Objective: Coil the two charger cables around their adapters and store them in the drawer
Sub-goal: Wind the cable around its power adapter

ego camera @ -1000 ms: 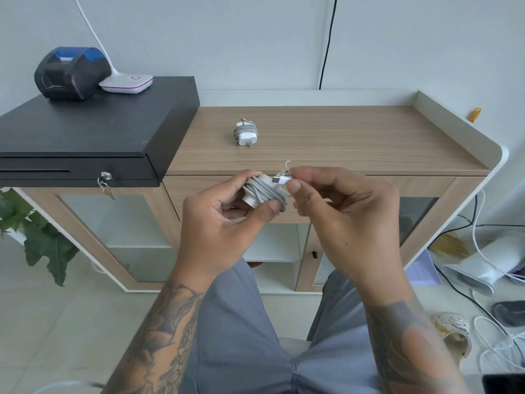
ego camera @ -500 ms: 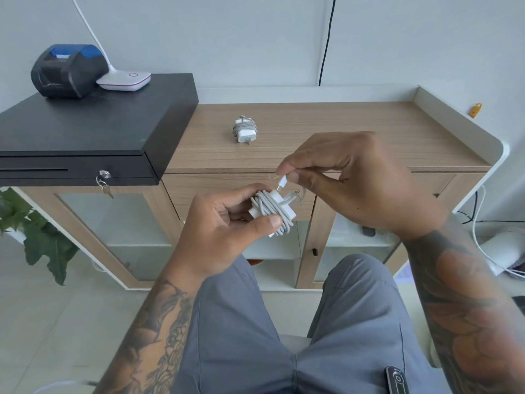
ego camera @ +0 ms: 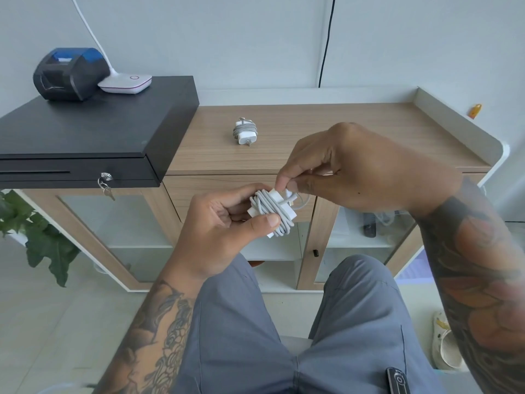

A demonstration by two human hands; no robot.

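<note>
The right hand [ego camera: 355, 172] has dropped back to the adapter [ego camera: 272, 211] in the left hand [ego camera: 227, 226], pinching the cable end [ego camera: 289, 194] (nearly tucked in).

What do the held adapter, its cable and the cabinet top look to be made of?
Adapter in the left hand: likely hard white plastic, smooth with crisp edges. Its cable: soft matte grey sheathing, probably rubbery plastic, bending in tight loops; the right hand pinches its end. Cabinet top: wood-grain surface, matte, possibly laminate rather than solid wood.
</note>
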